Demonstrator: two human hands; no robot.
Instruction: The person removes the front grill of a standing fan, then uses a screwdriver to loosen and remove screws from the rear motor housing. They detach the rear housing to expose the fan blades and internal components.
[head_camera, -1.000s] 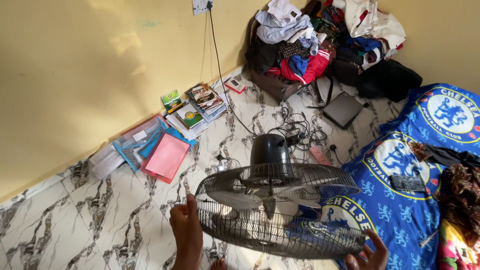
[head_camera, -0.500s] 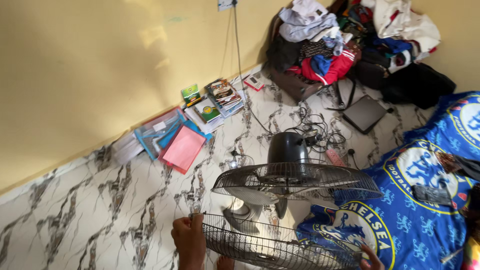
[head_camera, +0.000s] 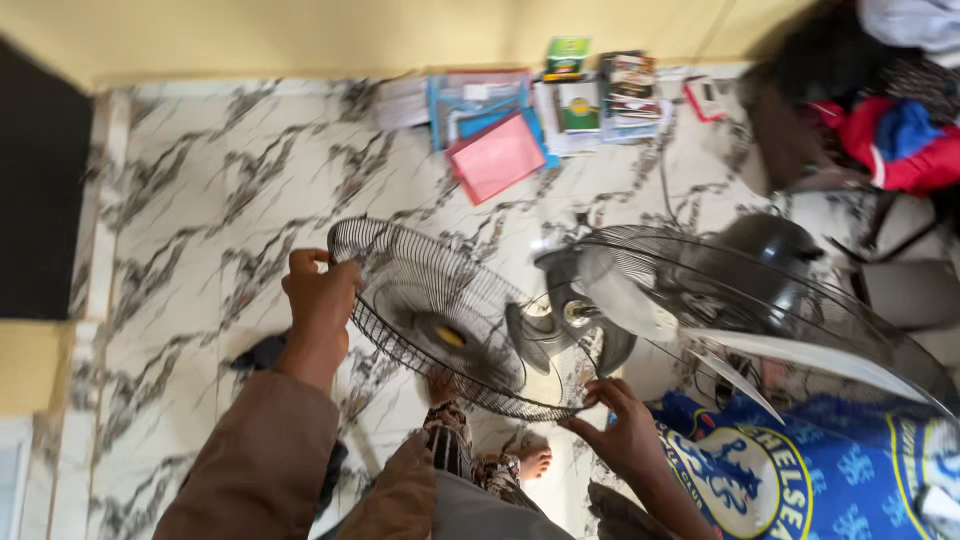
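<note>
My left hand (head_camera: 320, 296) grips the left rim of a round black wire fan guard (head_camera: 445, 315) that has a yellow disc at its centre. My right hand (head_camera: 625, 428) holds the guard's lower right rim. The guard is off the fan and tilted to the left of it. To the right stands the black fan (head_camera: 720, 300) with its grey blades and rear wire cage exposed, the motor housing (head_camera: 770, 240) behind. My bare foot (head_camera: 530, 462) rests on the marble-patterned floor below the guard.
Books, a pink folder (head_camera: 497, 157) and blue folders lie along the yellow wall at the top. A heap of clothes (head_camera: 890, 130) sits at the top right. A blue patterned cloth (head_camera: 800, 470) covers the lower right. A dark doorway (head_camera: 40, 200) is at the left.
The front guard has come away from the fan and moved left in both hands. The view has swung down and left, showing more floor.
</note>
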